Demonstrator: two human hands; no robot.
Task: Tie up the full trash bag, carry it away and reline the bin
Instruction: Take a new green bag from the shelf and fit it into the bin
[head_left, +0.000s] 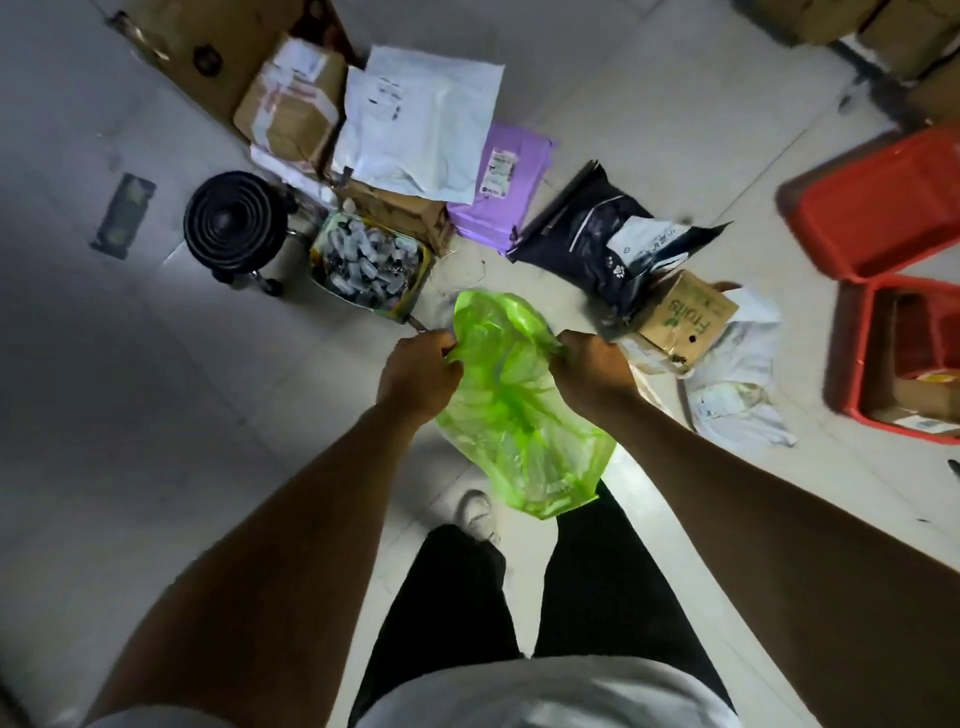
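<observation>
A thin translucent green plastic bag (511, 410) hangs in front of me above the pale tiled floor. My left hand (418, 374) pinches its upper rim on the left side. My right hand (589, 371) grips the rim on the right side. Between the two hands the mouth of the bag is spread apart, and the rest hangs down loose and crumpled towards my legs. A round black bin (235, 224) stands on the floor to the far left, seen from above, with dark ribbed walls inside.
Ahead lie cardboard boxes (291, 109), white (421, 124), purple (496, 187) and black (597, 239) mailer bags, a box full of small bottles (369, 262) and a "fruits" carton (685, 322). Red plastic crates (904, 358) stand at the right. Bare floor spreads to the left.
</observation>
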